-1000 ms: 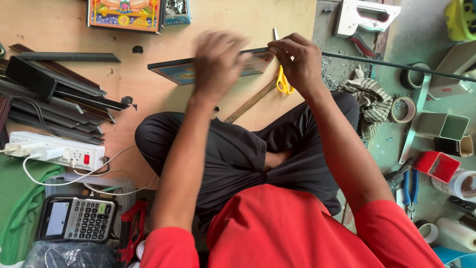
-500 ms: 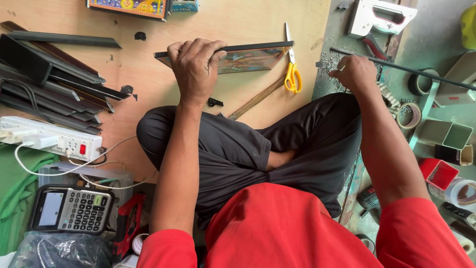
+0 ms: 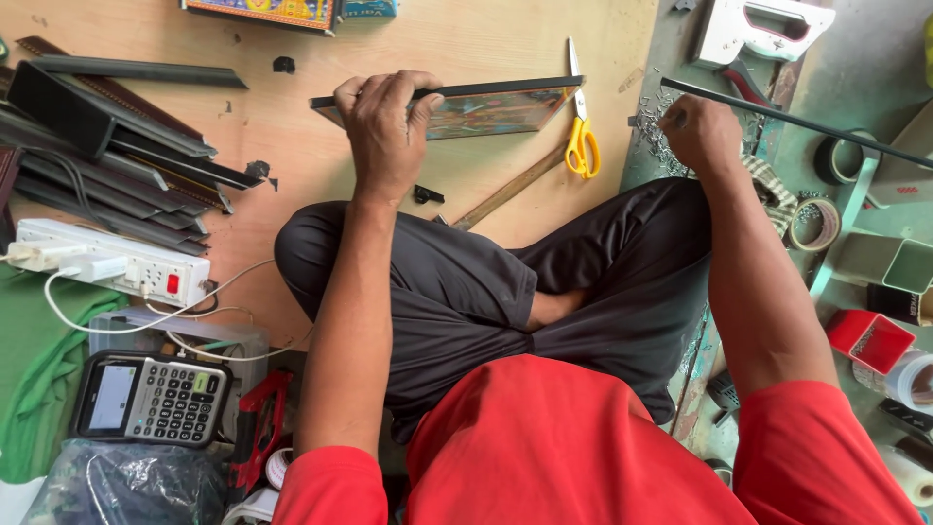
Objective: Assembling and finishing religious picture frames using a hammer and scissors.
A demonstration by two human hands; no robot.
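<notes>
Head view. The left hand (image 3: 387,131) gripped the top edge of a framed picture (image 3: 476,105), its fingers curled over the dark moulding, holding the frame upright on edge on the plywood floor (image 3: 466,39). The right hand (image 3: 700,131) rested in a scatter of small metal fasteners (image 3: 653,136), fingers bunched; whether they held one could not be told. Yellow-handled scissors (image 3: 580,136) lay just beside the frame. By appearance, the frame was assembled and fastening remained.
</notes>
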